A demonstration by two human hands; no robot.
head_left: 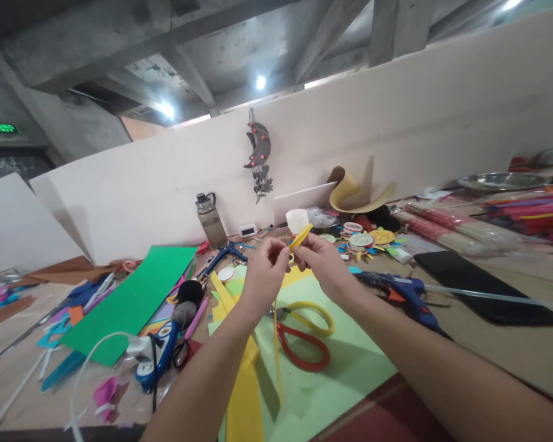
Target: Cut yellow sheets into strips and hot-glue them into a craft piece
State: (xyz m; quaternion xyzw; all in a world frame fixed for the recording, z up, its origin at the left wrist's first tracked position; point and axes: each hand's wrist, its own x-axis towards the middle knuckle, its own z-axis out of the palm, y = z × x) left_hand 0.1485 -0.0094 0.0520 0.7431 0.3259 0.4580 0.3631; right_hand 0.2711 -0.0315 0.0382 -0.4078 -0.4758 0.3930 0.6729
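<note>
Both my hands meet above the middle of the table. My left hand (268, 270) is closed in a pinch on a narrow yellow strip (277, 362), whose long tail hangs down below it. My right hand (320, 261) pinches a folded part of yellow strip (301, 236) that sticks up between the fingers. Whether both parts are one strip is hidden by the fingers. Scissors with one yellow and one red handle (304, 336) lie beneath my hands on light green paper (350, 374). A broad yellow sheet (245, 402) lies left of them.
A green sheet (131, 307) and a blue-white power strip (159, 356) lie left. A blue glue gun (410, 294) and a black slab (483, 285) are right. Behind stand a bottle (211, 221) and a white cup (297, 220), near round paper pieces (362, 240).
</note>
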